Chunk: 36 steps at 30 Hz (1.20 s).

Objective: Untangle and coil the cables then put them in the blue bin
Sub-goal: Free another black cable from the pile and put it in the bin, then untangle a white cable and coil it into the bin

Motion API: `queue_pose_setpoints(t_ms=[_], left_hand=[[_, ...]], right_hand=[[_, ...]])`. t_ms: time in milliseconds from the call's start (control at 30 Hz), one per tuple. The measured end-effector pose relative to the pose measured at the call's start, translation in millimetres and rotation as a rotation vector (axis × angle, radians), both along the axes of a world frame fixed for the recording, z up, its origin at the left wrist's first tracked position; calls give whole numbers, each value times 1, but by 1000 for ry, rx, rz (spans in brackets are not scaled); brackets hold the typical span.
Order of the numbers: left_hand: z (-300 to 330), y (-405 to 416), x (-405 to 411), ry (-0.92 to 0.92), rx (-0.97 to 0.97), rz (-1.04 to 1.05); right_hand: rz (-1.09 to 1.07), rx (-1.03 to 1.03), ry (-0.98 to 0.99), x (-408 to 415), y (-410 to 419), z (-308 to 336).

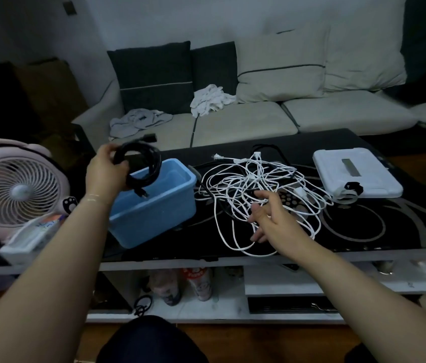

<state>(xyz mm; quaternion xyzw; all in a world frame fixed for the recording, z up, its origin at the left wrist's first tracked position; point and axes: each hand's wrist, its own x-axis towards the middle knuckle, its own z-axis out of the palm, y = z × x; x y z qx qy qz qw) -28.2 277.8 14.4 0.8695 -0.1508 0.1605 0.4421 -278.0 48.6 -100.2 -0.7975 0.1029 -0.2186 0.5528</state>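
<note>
1. At the table's left edge stands a pale pink fan (14, 191), its round grille facing the camera, with a white box (27, 238) lying in front of it at the near left corner.
2. Just right of the fan, the left hand (107, 171) is raised above the table, fingers and thumb curled round a coiled black cable (141, 166). The coil hangs over the blue bin's far left rim, and its plug end dangles down into the bin's opening.
3. The blue bin (154, 213) sits on the left part of the table, near the front edge, turned at a slant. I cannot tell whether anything lies on its floor.
4. Right of the bin, about the middle of the table, lies a loose tangle of white cables (256, 189), with a white plug (217, 157) sticking out at its far left side. One or more black cables (272, 149) run through and behind the heap; how many, I cannot tell.
5. The right hand (272, 218) hovers over the near side of the white tangle, fingers spread and relaxed, holding nothing. Whether the fingertips touch the cables is unclear.
6. Toward the table's right edge rests a flat white case (356, 171), with a black ring-shaped piece (354, 187) at its near edge.
7. Beyond the table's far edge stands a light sofa (259, 119) with dark cushions (154, 77) and crumpled cloths (210, 99) on it.
</note>
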Motion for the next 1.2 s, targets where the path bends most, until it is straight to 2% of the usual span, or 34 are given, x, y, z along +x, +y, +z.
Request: queue_pose_setpoints(t_ms=[133, 333, 500, 600, 667, 700, 833, 933, 1000, 1067, 1200], left_hand=[[-16, 19, 19, 207, 305, 97], [-18, 25, 18, 270, 804, 61], [-16, 19, 12, 200, 1113, 164], [-24, 17, 7, 25, 1213, 236], [-29, 20, 6, -71, 1208, 255], [-30, 21, 5, -61, 1218, 253], [-24, 25, 12, 132, 1241, 139], [-17, 18, 16, 240, 1092, 51], [-17, 9, 11, 194, 916, 41], [-19, -5, -3, 61, 736, 15], [-20, -40, -48, -167, 520, -105]], right_hand=[[51, -67, 65, 3, 8, -5], [85, -124, 127, 4, 11, -6], [77, -183, 192, 1, 8, -1], [78, -248, 234, -1, 7, 1], [75, -306, 262, -1, 7, 2], [75, -323, 275, -1, 7, 1], [98, -361, 343, -1, 6, 1], [108, -375, 369, 0, 5, 1], [106, -379, 382, 1, 3, 1], [94, -384, 387, 1, 2, 1], [-7, -431, 370, 5, -5, 1]])
